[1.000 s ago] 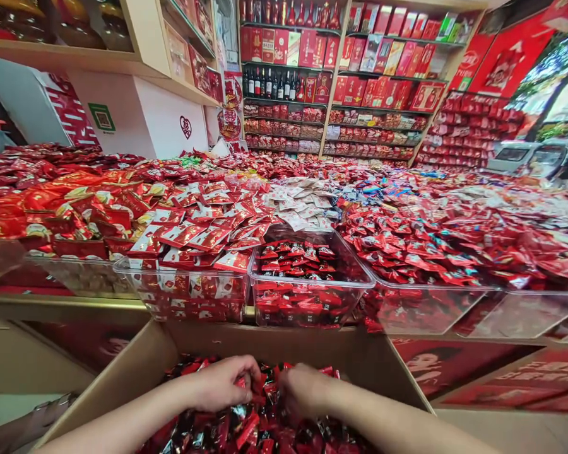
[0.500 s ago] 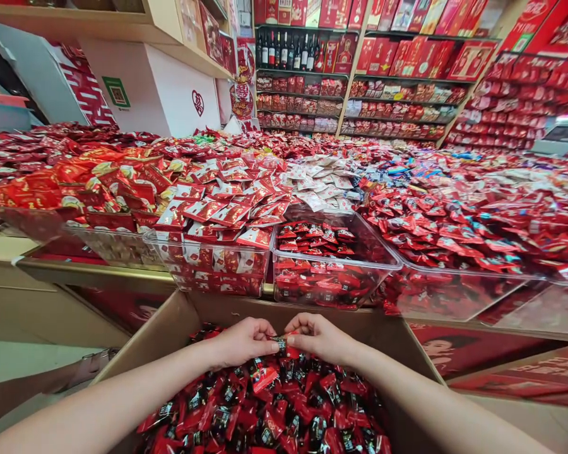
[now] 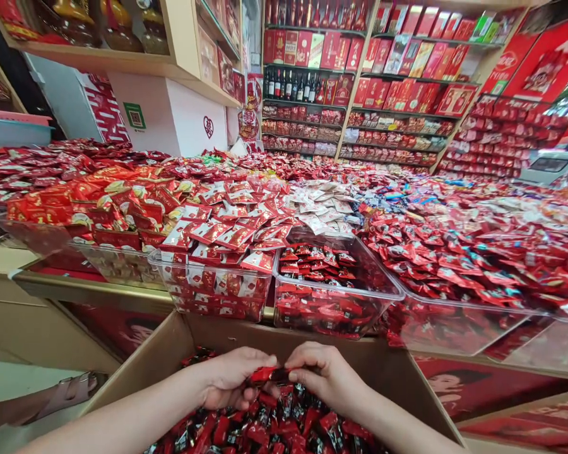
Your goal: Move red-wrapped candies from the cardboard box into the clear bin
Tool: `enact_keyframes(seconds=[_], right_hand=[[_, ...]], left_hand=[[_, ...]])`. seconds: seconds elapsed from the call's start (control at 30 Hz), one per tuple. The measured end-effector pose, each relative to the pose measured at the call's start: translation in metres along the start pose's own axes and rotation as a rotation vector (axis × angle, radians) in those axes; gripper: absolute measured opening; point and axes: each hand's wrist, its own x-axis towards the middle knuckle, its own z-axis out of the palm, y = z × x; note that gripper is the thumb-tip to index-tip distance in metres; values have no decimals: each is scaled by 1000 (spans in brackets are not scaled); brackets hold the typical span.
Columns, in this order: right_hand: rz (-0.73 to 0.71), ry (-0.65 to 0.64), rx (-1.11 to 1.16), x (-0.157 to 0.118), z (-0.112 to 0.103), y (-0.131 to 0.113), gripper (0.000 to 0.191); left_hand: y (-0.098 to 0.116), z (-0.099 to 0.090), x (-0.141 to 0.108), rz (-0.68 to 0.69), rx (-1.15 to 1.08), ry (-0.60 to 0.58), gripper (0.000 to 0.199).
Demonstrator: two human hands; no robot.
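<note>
Above an open cardboard box filled with red-and-black wrapped candies, both hands meet on one wrapped candy. My left hand holds its red end between thumb and fingers, with the other fingers curled below. At the dark end, my right hand pinches with thumb and forefinger. Directly behind the box stands a clear plastic bin, partly filled with similar red-and-black candies.
Clear bins of red-and-white packets and red packets flank that bin. A gold-edged counter runs behind the box. A person's sandalled foot is at the left. Shelves of bottles and boxes stand behind.
The view has tilted upward, so the hands and box sit lower in the picture. My left hand has turned, with its fingers now curled beneath the candy. Both hands keep hold of it.
</note>
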Motion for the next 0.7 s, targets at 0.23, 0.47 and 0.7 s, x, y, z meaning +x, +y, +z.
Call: enact_keyframes(seconds=[0.23,0.47,0.7], right_hand=[[291,-3,330,-9,9,-11,38],[242,29,42,-19,-18,-59,33],[-183,306,-555,21,-110,-130,28]], left_hand=[[-4,11,0,306,-44,55,47],[3,13,-13,261,65,-167,45],[-4,10,-5,217,259,-71,31]])
